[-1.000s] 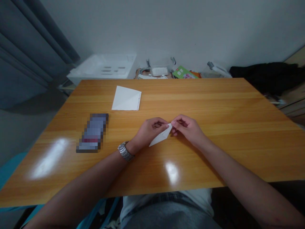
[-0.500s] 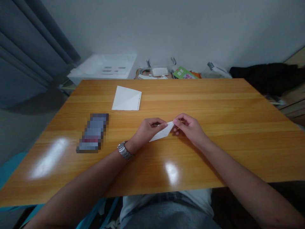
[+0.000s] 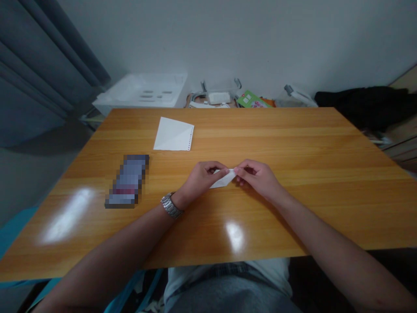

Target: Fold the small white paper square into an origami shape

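Observation:
A small folded piece of white paper (image 3: 223, 179) is held between my two hands, just above or on the wooden table (image 3: 293, 143). My left hand (image 3: 204, 179), with a metal watch (image 3: 171, 205) on its wrist, pinches the paper's upper edge between thumb and fingers. On the other side, my right hand (image 3: 256, 174) grips the right corner with thumb and fingertips. Part of the paper is hidden behind the left thumb and fingers. Farther back and to the left lies a white sheet (image 3: 173, 135) with a punched right edge and a diagonal crease.
A blurred-out phone-like slab (image 3: 127, 181) lies left of my hands. Beyond the far table edge are a white tray (image 3: 143, 89), a green booklet (image 3: 252, 100) and a dark cloth (image 3: 361, 104). Grey curtains (image 3: 35, 65) hang at the left.
My right hand has shifted slightly left and down, closer to the left hand. The folded paper has turned a little and less of it shows at its lower left.

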The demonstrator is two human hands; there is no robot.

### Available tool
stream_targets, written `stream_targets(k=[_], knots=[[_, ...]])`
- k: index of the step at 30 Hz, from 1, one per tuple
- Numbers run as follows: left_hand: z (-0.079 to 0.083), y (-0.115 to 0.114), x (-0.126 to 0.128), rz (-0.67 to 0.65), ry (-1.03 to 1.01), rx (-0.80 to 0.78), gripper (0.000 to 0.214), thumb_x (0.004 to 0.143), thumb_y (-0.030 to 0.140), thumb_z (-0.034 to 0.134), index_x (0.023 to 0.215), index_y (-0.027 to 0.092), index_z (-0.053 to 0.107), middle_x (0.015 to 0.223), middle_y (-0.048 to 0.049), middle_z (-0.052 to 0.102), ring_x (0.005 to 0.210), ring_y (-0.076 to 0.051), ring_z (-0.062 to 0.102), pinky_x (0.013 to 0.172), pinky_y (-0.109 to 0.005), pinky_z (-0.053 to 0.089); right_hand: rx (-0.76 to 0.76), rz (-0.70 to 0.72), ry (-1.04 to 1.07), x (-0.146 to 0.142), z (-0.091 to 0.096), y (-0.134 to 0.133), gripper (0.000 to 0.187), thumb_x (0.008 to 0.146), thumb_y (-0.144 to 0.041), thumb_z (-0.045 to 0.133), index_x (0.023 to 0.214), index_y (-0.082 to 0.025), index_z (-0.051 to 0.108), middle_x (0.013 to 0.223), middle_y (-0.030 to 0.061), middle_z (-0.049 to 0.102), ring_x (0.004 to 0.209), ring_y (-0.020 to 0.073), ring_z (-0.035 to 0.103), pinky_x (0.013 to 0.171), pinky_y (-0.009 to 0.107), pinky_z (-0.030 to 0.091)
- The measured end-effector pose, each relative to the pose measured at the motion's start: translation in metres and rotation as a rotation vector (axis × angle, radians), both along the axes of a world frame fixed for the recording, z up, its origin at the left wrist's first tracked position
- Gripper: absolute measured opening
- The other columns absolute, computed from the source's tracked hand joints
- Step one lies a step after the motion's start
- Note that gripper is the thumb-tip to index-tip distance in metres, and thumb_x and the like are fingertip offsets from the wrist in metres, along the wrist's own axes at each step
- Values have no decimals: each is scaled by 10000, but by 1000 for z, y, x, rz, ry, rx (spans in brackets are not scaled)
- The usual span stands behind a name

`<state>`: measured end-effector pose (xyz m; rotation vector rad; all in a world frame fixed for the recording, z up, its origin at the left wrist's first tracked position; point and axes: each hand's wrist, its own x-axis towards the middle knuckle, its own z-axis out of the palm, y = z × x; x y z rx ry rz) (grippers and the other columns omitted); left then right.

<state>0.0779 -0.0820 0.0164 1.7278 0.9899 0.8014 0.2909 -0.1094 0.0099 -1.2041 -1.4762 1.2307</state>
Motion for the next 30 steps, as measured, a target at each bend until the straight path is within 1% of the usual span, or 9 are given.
stream_targets(k=[3, 6, 9, 16, 19, 21, 25, 27, 30], knots=[[-2, 0, 1, -3, 3, 40, 296, 907, 433, 690, 929, 146, 755, 918, -61, 768, 806, -159, 663, 698, -243, 473, 21, 8, -26, -1, 1, -1, 357, 852, -532, 738, 796, -184, 681, 699, 21, 691, 589, 133, 629, 578, 264, 523], [-2, 0, 1, -21, -1, 71, 272, 915, 416, 684, 927, 150, 740, 912, -57, 759, 818, -156, 667, 723, -244, 488, 1, 26, -31, -2, 2, -2, 358, 856, -537, 731, 828, -182, 691, 722, 26, 697, 604, 136, 631, 587, 267, 520], [0, 1, 0, -39, 26, 91, 251, 928, 396, 668, 914, 154, 732, 893, -50, 752, 796, -149, 660, 717, -244, 490, -15, 49, -46, -2, 2, -2, 356, 873, -538, 709, 845, -183, 701, 736, 27, 697, 613, 137, 632, 592, 268, 515], [8, 0, -2, -68, 67, 153, 212, 950, 354, 647, 923, 158, 723, 886, -33, 744, 801, -137, 658, 724, -235, 487, 36, 41, -76, -2, 4, -2, 352, 884, -529, 701, 791, -190, 680, 689, 6, 658, 602, 134, 620, 591, 265, 507], [8, 0, -1, -51, 54, 126, 194, 940, 337, 659, 911, 156, 726, 890, -39, 750, 813, -140, 669, 737, -237, 500, 41, 33, -68, -3, 5, -3, 346, 882, -527, 704, 800, -191, 690, 704, 10, 666, 604, 133, 624, 590, 266, 517], [6, 0, -1, -35, 29, 88, 212, 927, 362, 678, 924, 158, 736, 915, -49, 760, 829, -149, 680, 736, -240, 509, 34, 16, -52, -2, 5, -2, 342, 879, -528, 708, 816, -192, 698, 703, 13, 678, 606, 135, 631, 597, 268, 528], [-3, 4, -2, 41, -112, -45, 336, 889, 416, 722, 1093, 150, 708, 1010, -77, 762, 878, -169, 708, 759, -254, 547, 14, -58, 5, 3, 5, 1, 354, 849, -551, 734, 839, -198, 707, 674, 11, 683, 594, 140, 635, 601, 275, 544], [-6, 5, -3, 70, -146, -62, 351, 871, 443, 737, 1046, 141, 702, 986, -80, 756, 870, -172, 706, 763, -257, 551, 5, -93, 27, 5, 5, 2, 368, 832, -567, 746, 843, -202, 709, 666, 11, 681, 591, 143, 633, 599, 277, 547], [-6, 6, -4, 69, -127, -51, 354, 868, 486, 728, 938, 139, 701, 925, -74, 746, 831, -168, 689, 749, -257, 541, -6, -119, 25, 6, 6, 3, 396, 809, -594, 755, 837, -202, 709, 662, 14, 679, 590, 148, 631, 595, 282, 550]])
